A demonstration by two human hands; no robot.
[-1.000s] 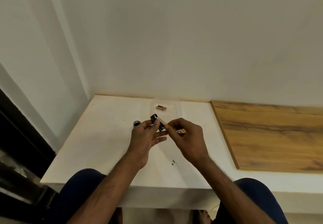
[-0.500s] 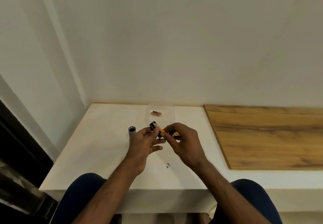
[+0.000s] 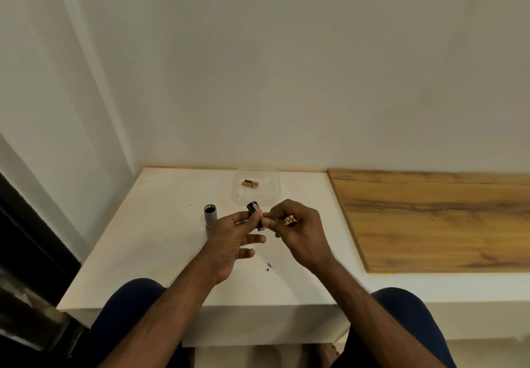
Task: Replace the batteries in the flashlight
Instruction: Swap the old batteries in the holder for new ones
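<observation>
My left hand (image 3: pixel 233 241) pinches a small black battery holder (image 3: pixel 254 209) between thumb and forefinger above the white table (image 3: pixel 160 241). My right hand (image 3: pixel 298 230) pinches an orange-tipped battery (image 3: pixel 261 217) against the holder's side and keeps another copper-ended battery (image 3: pixel 289 220) tucked under its curled fingers. The grey flashlight body (image 3: pixel 210 218) stands upright on the table just left of my left hand, its open end up. One more copper and black battery (image 3: pixel 249 183) lies in a clear plastic tray (image 3: pixel 255 188) behind my hands.
A wooden board (image 3: pixel 436 218) lies on the table's right side. Walls close the back and left. Small dark marks (image 3: pixel 269 267) sit on the table near the front edge. My knees in dark trousers (image 3: pixel 126 310) are below the table edge.
The view tilted up and shifted, so the table sits lower in frame. My right hand has moved the battery in closer against the holder; the flashlight body is now fully visible.
</observation>
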